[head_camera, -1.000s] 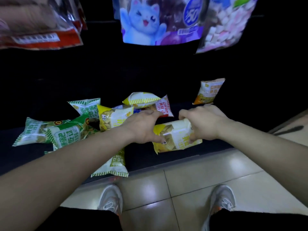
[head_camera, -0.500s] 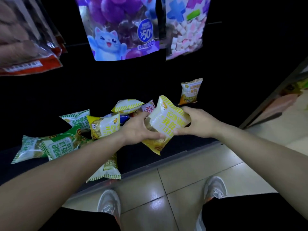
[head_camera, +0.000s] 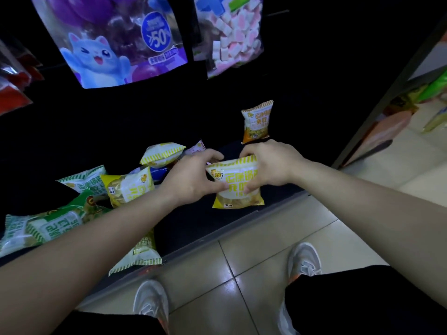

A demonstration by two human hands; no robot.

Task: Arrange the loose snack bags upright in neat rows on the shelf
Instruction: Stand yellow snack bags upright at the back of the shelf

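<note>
Left of the grip, loose green bags (head_camera: 48, 226) are left lying flat on the dark shelf (head_camera: 205, 228). A yellow bag (head_camera: 238, 189) is clasped upright between the left hand (head_camera: 193, 180) and right hand (head_camera: 268, 163), probably to be stood in a row with the upright orange bag (head_camera: 257, 122) beyond. Pale floor tiles (head_camera: 266, 238) are seen below.

Both bare forearms reaching forward, left hand (head_camera: 193, 180) and right hand (head_camera: 268, 163) close together, fingers (head_camera: 251, 187) curled round the bag (head_camera: 238, 192) held upright between them
</note>
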